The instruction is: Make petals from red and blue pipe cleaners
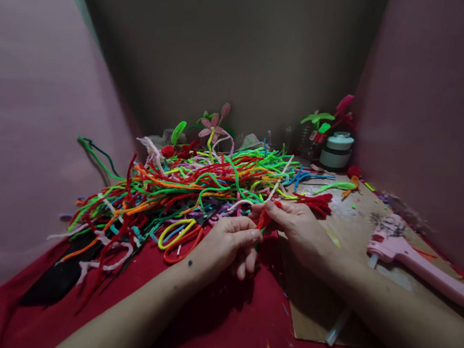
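Pinching fingers (pixel 245 236), red pipe cleaner (pixel 264 220) — mostly hidden.

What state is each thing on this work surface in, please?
red pipe cleaner: bent, pinched between both hands.
left hand: grip shut on the red pipe cleaner.
right hand: grip shut on the same piece.
pipe cleaner pile: loose and tangled, on the red cloth.
pink glue gun: lying flat on the cardboard, untouched.
white jar: upright, apparently lidded.

Your left is blocked by wire pile (pixel 196 192); glue gun (pixel 414 262) lies right; red cloth (pixel 214 328) near you gives open room.
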The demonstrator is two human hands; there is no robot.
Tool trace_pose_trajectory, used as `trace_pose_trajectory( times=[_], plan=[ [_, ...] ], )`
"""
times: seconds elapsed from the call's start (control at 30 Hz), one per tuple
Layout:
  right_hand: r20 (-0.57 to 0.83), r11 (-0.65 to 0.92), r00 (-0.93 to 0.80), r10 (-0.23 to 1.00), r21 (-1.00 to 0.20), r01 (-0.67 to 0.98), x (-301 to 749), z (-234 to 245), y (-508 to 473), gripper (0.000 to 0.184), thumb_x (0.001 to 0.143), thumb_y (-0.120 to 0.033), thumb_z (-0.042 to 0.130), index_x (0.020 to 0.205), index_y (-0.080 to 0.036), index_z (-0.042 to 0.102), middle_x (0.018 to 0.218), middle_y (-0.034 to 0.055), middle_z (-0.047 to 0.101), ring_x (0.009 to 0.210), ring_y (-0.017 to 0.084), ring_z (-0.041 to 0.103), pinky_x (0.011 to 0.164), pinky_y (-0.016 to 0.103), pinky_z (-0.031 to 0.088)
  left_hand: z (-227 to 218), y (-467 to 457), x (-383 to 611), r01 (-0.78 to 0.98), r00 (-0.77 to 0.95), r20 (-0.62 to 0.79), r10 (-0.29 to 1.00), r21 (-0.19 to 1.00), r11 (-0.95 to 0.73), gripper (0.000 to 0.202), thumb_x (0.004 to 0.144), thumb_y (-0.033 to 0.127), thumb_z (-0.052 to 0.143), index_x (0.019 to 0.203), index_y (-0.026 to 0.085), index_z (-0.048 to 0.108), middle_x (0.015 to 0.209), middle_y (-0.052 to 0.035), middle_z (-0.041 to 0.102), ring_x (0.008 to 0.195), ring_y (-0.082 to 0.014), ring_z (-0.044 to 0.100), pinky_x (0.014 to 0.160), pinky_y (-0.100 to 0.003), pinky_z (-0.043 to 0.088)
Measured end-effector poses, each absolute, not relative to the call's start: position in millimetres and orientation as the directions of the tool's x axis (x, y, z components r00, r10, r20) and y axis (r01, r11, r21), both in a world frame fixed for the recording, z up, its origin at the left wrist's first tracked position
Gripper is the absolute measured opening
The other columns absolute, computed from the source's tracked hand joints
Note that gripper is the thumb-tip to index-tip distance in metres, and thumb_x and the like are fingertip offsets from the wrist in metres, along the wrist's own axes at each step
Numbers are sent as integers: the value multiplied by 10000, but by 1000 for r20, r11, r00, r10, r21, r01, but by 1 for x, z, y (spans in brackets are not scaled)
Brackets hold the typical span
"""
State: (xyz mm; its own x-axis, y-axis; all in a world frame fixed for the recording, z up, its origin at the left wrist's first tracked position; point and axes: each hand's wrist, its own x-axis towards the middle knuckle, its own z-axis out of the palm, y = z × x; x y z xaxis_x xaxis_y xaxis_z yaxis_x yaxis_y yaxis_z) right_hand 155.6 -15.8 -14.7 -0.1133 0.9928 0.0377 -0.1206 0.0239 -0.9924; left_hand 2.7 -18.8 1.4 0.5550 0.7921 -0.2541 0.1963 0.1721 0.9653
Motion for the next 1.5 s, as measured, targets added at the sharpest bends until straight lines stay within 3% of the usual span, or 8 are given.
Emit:
trace_pose_trajectory(
  times=[0.1,0.2,0.3,0.37,0.47,0.63,0.93,1.5],
  plan=[
    [198,198,-4,980,-976,88,155,-13,-18,334,824,-457,493,853,-150,621,751,49,609,705,169,559,637,297,428,0,-14,0,252,498,-238,834,960,124,196,791,323,496,693,154,486,456,15,564,312,-66,430,348,-162,291],
    [546,451,193,815,-807,381,153,-9,-26,230,850,-368,491,934,-167,564,896,78,579,842,188,533,740,316,414,-1,-5,-7,289,323,-69,944,957,-29,218,775,353,537,709,145,536,505,22,569,394,-70,467,419,-175,341],
    [767,682,-60,639,-528,505,151,-9,-38,168,889,-269,432,813,-178,551,769,52,570,728,154,522,674,275,405,1,6,-10,344,220,120,968,919,-192,224,731,350,599,683,131,605,591,19,572,523,-75,484,525,-186,380],
    [789,818,-342,511,-323,476,149,-12,-43,264,900,-256,405,696,-175,551,632,23,552,598,128,495,577,255,375,6,14,-5,415,205,183,961,874,-255,225,715,356,616,705,133,646,612,14,576,578,-95,495,564,-199,389],
    [775,854,-457,437,-198,481,145,-17,-47,359,886,-305,429,573,-169,538,538,8,534,497,110,455,480,261,302,14,27,17,502,299,170,939,809,-306,221,686,338,636,738,127,676,646,3,607,628,-118,522,600,-212,400],
    [765,855,-456,454,-230,466,143,-22,-45,372,861,-329,451,548,-162,562,518,10,564,463,103,468,441,254,288,13,55,70,658,517,180,837,543,-523,285,765,364,537,787,125,692,657,-5,626,620,-120,541,569,-207,401],
    [695,825,-478,537,-313,470,144,-29,-36,341,829,-328,478,524,-177,514,521,4,578,475,110,516,455,239,330,-9,82,121,743,571,247,783,249,-621,166,741,207,539,791,191,696,835,-70,644,787,-194,580,720,-289,423],
    [663,802,-472,581,-368,470,144,-29,-34,341,825,-328,481,527,-169,530,524,13,584,479,108,495,480,228,343,-8,78,114,725,636,197,746,180,-665,244,776,209,500,930,174,686,931,-94,655,863,-204,600,766,-285,450]
  ],
)
